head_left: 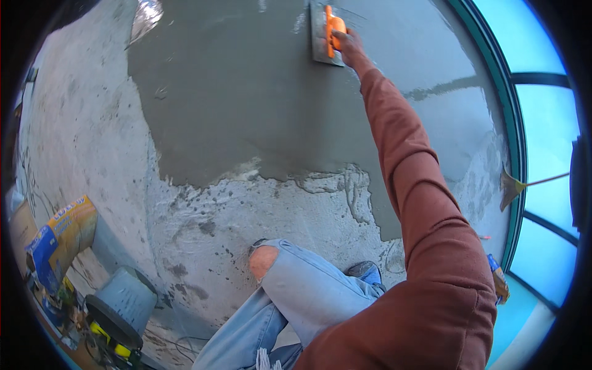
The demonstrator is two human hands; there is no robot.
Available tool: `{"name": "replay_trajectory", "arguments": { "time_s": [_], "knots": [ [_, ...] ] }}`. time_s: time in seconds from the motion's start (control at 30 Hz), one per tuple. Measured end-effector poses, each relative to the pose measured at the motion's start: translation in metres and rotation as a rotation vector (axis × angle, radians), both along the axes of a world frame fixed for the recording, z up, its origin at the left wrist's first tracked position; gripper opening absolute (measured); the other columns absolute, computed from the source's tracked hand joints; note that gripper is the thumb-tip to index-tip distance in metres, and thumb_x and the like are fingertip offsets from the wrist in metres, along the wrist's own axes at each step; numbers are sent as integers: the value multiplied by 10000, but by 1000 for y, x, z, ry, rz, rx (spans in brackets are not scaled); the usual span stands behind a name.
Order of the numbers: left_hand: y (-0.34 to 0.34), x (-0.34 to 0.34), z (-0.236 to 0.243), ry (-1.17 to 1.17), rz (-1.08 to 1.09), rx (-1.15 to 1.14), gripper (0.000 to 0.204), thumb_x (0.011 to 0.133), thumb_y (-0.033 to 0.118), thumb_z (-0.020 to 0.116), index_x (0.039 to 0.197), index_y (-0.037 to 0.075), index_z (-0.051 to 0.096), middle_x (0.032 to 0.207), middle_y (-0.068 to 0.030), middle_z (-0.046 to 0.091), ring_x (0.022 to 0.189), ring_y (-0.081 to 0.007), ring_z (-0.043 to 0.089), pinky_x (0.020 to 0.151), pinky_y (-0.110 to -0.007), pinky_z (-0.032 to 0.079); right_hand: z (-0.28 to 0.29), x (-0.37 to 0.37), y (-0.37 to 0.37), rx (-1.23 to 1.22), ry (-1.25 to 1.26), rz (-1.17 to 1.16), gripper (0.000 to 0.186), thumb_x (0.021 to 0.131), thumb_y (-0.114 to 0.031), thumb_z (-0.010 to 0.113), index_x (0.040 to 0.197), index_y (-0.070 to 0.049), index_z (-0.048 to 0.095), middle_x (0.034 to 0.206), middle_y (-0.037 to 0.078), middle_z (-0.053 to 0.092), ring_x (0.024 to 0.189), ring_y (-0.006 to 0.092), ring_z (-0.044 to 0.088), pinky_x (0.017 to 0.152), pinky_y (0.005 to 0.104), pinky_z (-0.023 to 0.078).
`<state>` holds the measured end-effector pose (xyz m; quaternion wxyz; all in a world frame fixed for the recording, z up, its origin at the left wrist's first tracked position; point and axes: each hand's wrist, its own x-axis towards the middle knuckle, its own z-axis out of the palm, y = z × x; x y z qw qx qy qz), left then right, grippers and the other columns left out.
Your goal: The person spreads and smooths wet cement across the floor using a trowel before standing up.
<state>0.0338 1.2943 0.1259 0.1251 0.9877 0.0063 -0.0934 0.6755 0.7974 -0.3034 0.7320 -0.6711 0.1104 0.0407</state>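
Note:
My right hand (pixel 346 43), at the end of an outstretched brown sleeve, grips the orange handle of a flat steel trowel (pixel 319 37) near the top of the view. The trowel rests on smooth, wet grey mortar (pixel 240 98) that spreads over much of the floor, with a ragged edge above my bent, denim-covered knee. Rougher, spotted concrete (pixel 209 228) shows around that edge and along the left. My left hand is not in view.
At lower left lie a grey bucket (pixel 123 302), a yellow and blue bag (pixel 58 240) and clutter with yellow tools. Along the right runs a teal-framed glass panel (pixel 536 111), near a long-handled tool (pixel 512 185) and another bag (pixel 496 277).

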Motion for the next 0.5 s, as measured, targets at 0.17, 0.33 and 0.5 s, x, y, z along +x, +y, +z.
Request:
{"name": "replay_trajectory", "arguments": {
  "time_s": [0.17,0.33,0.5],
  "knots": [
    [0,-1,-1,-13,43,-39,455,1014,340,486,1255,-22,620,1292,-255,602,1171,-442,569,973,-540,475,3,40,135,-15,-71,248,509,887,-215,735,1271,57,540,1086,142,637,937,204,665,839,322,552],
    [-6,1,5,5,99,-36,457,1012,344,488,1260,-19,616,1303,-255,593,1179,-443,562,978,-549,467,32,12,281,-163,-1,522,538,865,-298,749,1266,17,581,1120,121,643,1011,208,636,895,327,508],
    [-9,0,7,6,148,-54,459,1009,350,491,1272,-8,604,1316,-257,581,1192,-444,550,991,-565,444,29,-22,363,-203,-63,791,582,844,-340,749,1284,2,584,1170,138,631,1106,237,596,978,340,455]
  ]
}}
